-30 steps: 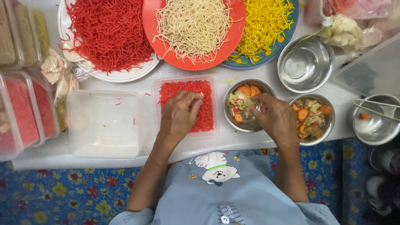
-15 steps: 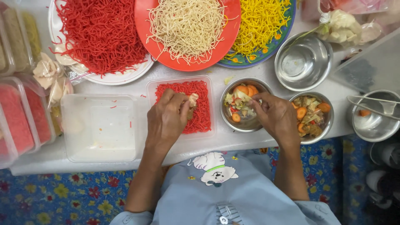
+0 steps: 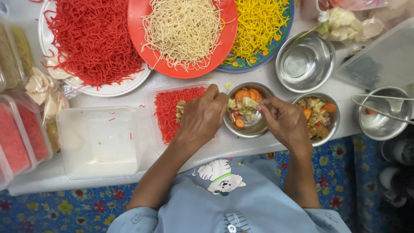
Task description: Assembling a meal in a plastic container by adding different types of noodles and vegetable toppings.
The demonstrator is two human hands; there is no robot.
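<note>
Both hands meet over the steel bowl of cut vegetables (image 3: 248, 113): the left hand (image 3: 202, 116) curls loosely at its near-left rim, the right hand (image 3: 282, 121) pinches something unclear at its right rim. Left of the bowl, partly under the left hand, sits a clear tub of red noodles (image 3: 166, 113); right of it, a second vegetable bowl (image 3: 321, 114).

both forearms rise from the bottom of the view, bare from the rolled pale-blue sleeves up. the left forearm slants from about 7 o'clock toward 1 o'clock, wrist straight, and ends in the left hand (image 3: 202, 117), back turned up, fingers curled and bunched so the knuckles point toward 1 o'clock. the right forearm runs nearly upright, leaning toward 11 o'clock. the right hand (image 3: 282, 121) is bent at the wrist toward 10 o'clock, its fingertips (image 3: 264, 108) pinched together. the two hands sit near each other, knuckles apart, not touching.
</note>
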